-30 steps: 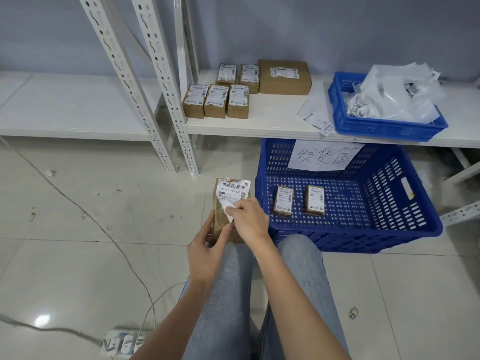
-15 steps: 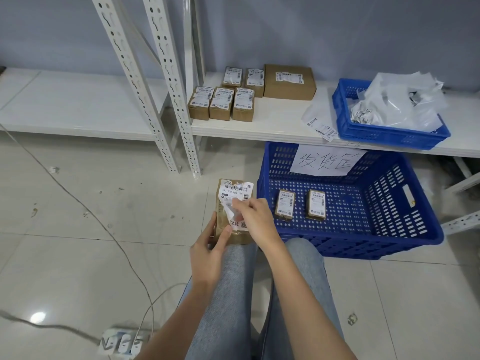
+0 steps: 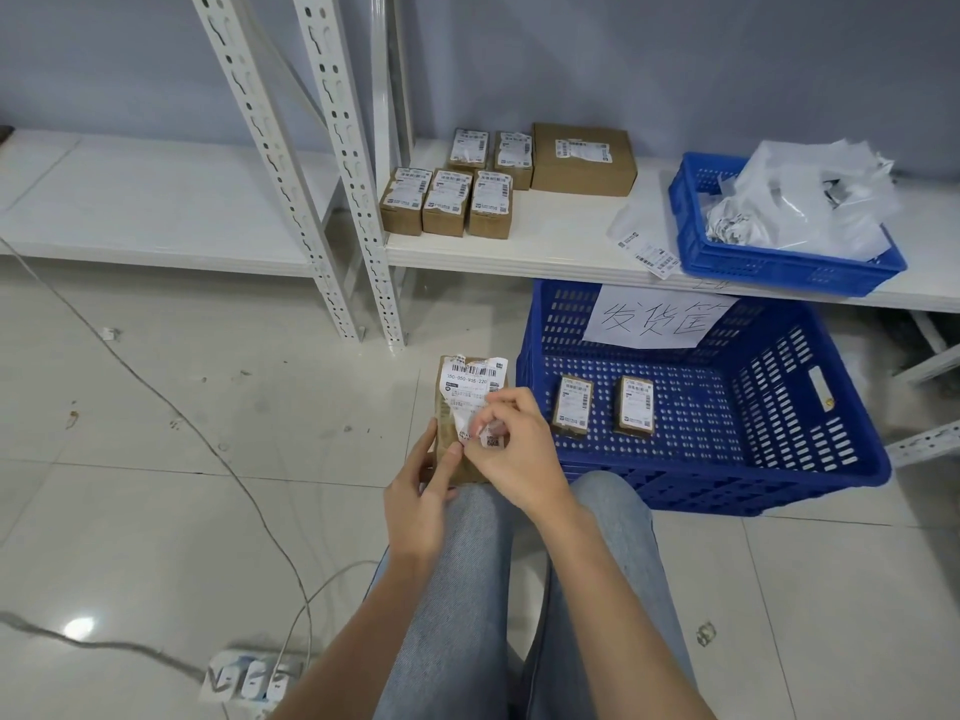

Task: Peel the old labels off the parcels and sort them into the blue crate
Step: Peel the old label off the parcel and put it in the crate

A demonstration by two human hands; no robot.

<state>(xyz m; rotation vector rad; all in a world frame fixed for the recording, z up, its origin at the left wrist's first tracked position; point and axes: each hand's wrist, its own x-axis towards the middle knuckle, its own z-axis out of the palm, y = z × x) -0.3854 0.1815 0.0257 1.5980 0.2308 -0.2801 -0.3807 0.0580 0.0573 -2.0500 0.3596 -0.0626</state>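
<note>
Head view, seated person, knees in blue jeans. Small brown cardboard parcel (image 3: 451, 439) held upright above the left knee, near the floor-level large blue perforated plastic crate (image 3: 810, 454) w/ handwritten paper sign (image 3: 657, 317). Left hand (image 3: 421, 491) grips the parcel's lower left edge, thumb pressed on the front face, fingers wrapped behind (probably as a brace, so the box does not twist while the sticker is pulled). Right hand (image 3: 511, 441) has thumb and fingers pinched shut on the loose lower corner of the white printed barcode label (image 3: 470, 389); the lower part is curled and lifted off the cardboard, the top part w/ barcode looks stuck down yet. Parcel's long axis runs approx. away from the wearer, top end toward the shelf, labelled face up toward the camera, tilted slightly left. Step in hand, by judgement: mid-peel. Two similar small brown parcels (image 3: 573, 405) (image 3: 635, 406) lie flat on the crate floor, side by side, apart, each showing a label. Six more labelled boxes, five small (image 3: 445, 202) and one larger flat one (image 3: 583, 159), wait on the white metal shelf (image 3: 545, 252); a smaller blue plastic basket (image 3: 779, 267) there holds crumpled white paper (image 3: 810, 200), likely discarded labels, kept apart from sorted stock.
</note>
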